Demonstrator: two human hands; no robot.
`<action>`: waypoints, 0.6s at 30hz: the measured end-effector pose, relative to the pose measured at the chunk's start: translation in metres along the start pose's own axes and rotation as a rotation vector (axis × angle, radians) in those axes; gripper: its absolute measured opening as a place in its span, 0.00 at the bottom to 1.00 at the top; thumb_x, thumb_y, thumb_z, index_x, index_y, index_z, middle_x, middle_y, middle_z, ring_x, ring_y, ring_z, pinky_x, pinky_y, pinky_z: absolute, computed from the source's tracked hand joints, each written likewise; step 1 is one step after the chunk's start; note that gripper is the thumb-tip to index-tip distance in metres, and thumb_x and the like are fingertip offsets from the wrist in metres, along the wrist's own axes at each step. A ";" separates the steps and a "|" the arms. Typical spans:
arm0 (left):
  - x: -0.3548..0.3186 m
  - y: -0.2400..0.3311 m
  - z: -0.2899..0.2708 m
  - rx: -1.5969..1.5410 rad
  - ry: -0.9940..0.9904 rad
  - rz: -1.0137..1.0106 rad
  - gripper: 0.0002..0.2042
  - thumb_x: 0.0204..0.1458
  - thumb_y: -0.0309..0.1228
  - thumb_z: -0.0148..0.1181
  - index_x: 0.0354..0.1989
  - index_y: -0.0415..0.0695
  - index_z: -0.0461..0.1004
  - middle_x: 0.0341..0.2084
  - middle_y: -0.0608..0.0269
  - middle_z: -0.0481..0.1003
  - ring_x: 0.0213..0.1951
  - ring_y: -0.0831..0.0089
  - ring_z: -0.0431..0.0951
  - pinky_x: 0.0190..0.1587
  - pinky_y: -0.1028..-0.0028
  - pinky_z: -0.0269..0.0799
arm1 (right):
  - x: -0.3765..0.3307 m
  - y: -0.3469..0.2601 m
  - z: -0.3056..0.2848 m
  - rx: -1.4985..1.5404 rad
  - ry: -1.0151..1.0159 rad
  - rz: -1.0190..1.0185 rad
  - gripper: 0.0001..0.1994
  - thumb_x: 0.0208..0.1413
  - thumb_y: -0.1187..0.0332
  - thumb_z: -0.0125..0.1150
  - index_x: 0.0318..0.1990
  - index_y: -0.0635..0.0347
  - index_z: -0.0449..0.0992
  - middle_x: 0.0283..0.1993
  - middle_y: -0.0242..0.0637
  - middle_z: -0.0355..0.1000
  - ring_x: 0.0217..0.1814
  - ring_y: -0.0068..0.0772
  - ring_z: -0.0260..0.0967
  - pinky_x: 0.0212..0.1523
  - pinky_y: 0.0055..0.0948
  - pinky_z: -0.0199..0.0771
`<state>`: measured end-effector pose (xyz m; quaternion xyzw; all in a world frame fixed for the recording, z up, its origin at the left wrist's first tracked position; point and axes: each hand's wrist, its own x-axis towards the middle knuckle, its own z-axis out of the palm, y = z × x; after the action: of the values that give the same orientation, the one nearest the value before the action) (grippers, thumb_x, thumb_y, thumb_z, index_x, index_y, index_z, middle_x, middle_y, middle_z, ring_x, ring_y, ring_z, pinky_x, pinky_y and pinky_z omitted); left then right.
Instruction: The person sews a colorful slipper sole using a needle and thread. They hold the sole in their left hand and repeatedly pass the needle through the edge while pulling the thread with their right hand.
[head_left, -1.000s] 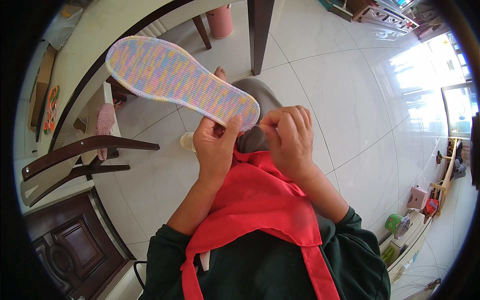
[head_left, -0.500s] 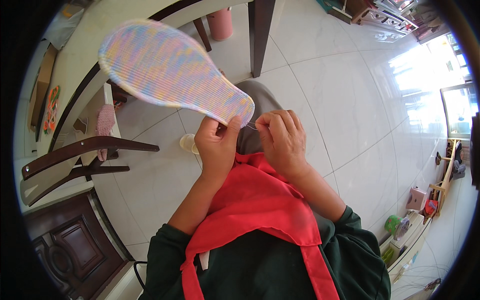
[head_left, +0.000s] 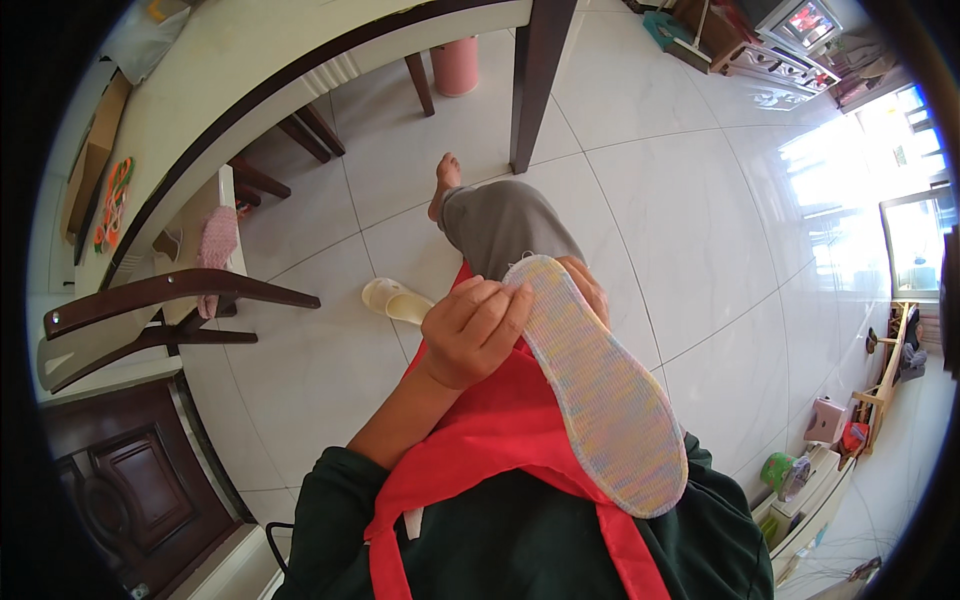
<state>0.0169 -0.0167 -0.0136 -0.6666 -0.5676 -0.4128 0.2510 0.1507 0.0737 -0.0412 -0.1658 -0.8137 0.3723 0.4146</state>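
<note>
A long insole [head_left: 607, 400], knitted in pastel pink, yellow and blue with a pale bound edge, slants across my lap, narrow end away from me, wide end over my right side. My left hand [head_left: 475, 325] pinches its left edge near the narrow end. Behind the insole is my right hand [head_left: 588, 290], showing only the back and some bent fingers; its fingertips and whatever they hold are hidden. A small loop of thin thread [head_left: 520, 259] stands out at the tip of the narrow end. A red apron [head_left: 470, 425] covers my lap.
A pale table [head_left: 300, 50] with dark legs spans the upper left, a pink bin [head_left: 456, 68] beneath it. A dark-armed chair [head_left: 180, 290] stands left. A cream slipper [head_left: 395, 300] lies on the tiles beside my bare foot [head_left: 447, 180]. Low shelving [head_left: 820, 490] lines the right.
The insole has swung from the upper left down to the right, its wide end now toward me. My right hand has gone behind it. My bare foot has come into view.
</note>
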 end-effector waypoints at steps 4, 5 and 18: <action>-0.002 0.003 -0.002 -0.030 0.007 0.038 0.11 0.37 0.18 0.62 0.33 0.38 0.77 0.27 0.65 0.71 0.30 0.69 0.76 0.33 0.74 0.76 | -0.006 -0.002 -0.003 0.131 0.016 0.102 0.15 0.39 0.69 0.62 0.37 0.62 0.73 0.34 0.38 0.70 0.38 0.42 0.65 0.37 0.34 0.68; -0.002 0.004 -0.003 -0.036 0.005 0.031 0.11 0.37 0.18 0.62 0.33 0.38 0.77 0.27 0.64 0.71 0.30 0.69 0.76 0.33 0.74 0.76 | -0.006 -0.002 -0.002 0.128 0.010 0.102 0.15 0.39 0.69 0.62 0.37 0.62 0.73 0.34 0.38 0.70 0.38 0.42 0.65 0.37 0.34 0.68; -0.008 0.012 0.000 -0.101 -0.006 -0.029 0.11 0.36 0.19 0.62 0.33 0.38 0.77 0.28 0.63 0.73 0.30 0.67 0.76 0.32 0.75 0.75 | -0.012 -0.003 0.002 0.138 -0.059 0.313 0.13 0.40 0.72 0.62 0.37 0.61 0.73 0.35 0.38 0.69 0.38 0.36 0.67 0.38 0.29 0.69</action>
<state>0.0285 -0.0241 -0.0182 -0.6714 -0.5565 -0.4426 0.2092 0.1566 0.0633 -0.0461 -0.2503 -0.7622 0.4920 0.3381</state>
